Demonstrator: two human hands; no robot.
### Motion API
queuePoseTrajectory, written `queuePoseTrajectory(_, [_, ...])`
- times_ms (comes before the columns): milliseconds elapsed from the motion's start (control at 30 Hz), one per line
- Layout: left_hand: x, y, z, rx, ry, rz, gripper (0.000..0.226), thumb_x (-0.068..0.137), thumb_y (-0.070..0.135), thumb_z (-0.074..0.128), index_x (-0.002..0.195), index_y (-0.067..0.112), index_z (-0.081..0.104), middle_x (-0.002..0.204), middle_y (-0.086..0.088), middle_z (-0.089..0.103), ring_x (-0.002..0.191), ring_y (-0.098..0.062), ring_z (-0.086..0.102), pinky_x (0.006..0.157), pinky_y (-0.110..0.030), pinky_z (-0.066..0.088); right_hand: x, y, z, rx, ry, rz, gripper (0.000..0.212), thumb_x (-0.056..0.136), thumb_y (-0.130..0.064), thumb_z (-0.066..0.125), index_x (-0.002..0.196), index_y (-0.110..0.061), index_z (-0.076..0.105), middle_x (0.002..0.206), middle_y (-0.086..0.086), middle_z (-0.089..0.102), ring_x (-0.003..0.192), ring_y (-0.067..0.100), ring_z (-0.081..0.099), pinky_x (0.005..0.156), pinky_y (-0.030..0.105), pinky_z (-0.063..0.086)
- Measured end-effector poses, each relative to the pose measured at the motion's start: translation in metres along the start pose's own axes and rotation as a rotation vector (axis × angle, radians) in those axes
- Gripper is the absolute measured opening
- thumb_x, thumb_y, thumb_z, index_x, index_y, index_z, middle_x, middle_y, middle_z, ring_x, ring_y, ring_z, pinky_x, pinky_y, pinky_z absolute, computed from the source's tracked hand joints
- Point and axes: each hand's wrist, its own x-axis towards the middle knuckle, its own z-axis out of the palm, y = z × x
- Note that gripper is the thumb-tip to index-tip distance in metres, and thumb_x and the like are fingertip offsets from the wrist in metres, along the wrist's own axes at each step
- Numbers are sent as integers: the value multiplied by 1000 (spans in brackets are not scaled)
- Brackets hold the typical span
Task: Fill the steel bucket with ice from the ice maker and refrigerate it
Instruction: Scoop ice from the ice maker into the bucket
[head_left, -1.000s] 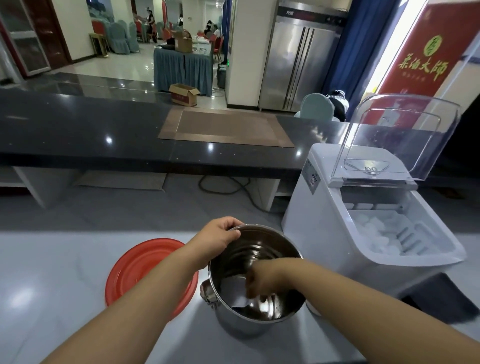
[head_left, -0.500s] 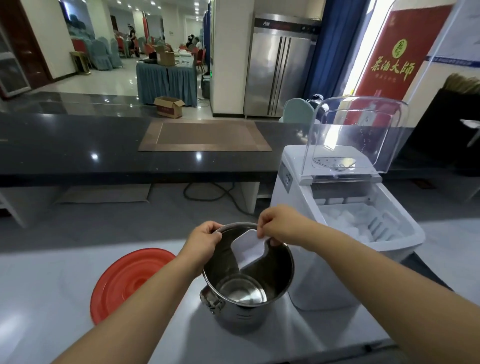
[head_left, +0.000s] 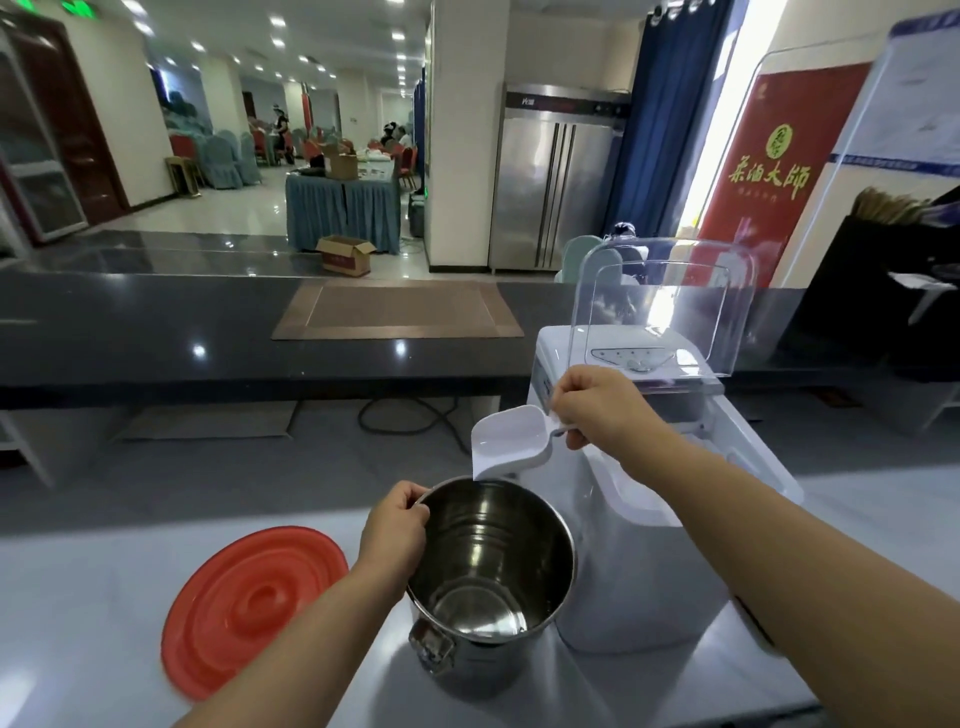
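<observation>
left grip (head_left: 395, 525) clamped on bucket (head_left: 569, 551) rim | right grip (head_left: 597, 410) pinching scoop (head_left: 511, 441) handle, scoop empty | risk — a tilted scoop could spill its load between ice maker (head_left: 639, 571) behind right grip and bucket below it

Both bare forearms reach in from the near edge. The left arm runs up from the near left, and the left hand (head_left: 395, 525) grips the left rim of the steel bucket (head_left: 498, 540) with curled fingers. The right arm stretches from the near right, higher and farther out. The right hand (head_left: 597, 405), knuckles up, pinches the handle of a white scoop (head_left: 511, 441).
</observation>
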Motion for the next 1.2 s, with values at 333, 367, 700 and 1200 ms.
queuePoseTrajectory(333, [-15,-5,12,31,137,1,22,82,0,42,80,17,56,82,-7,63,78,-27,56,72,-38,46,5,12,-29,178,78,41,21,80,6,54,66,-7,59,64,9,56,51,17,58,52,27,56])
queuePoseTrajectory(367, [-16,-5,14,32,143,3,22,82,1,42,80,18,56,81,-6,62,77,-27,56,70,-37,45,6,14,-34,182,84,30,21,80,7,54,66,-8,60,66,8,57,54,17,59,59,30,58])
queuePoseTrajectory(700, [-19,-1,22,-6,167,-70,22,81,0,42,83,15,57,85,-10,62,78,-27,55,72,-39,47,12,29,-69,184,131,16,33,77,12,46,58,-9,61,71,8,61,78,22,55,76,39,53])
queuePoseTrajectory(1200, [-6,64,79,273,160,314,24,88,23,60,111,17,61,110,1,60,104,-15,54,87,-29,42,14,104,-147,-193,257,15,11,70,-7,67,65,-16,62,69,1,66,66,18,61,62,29,50])
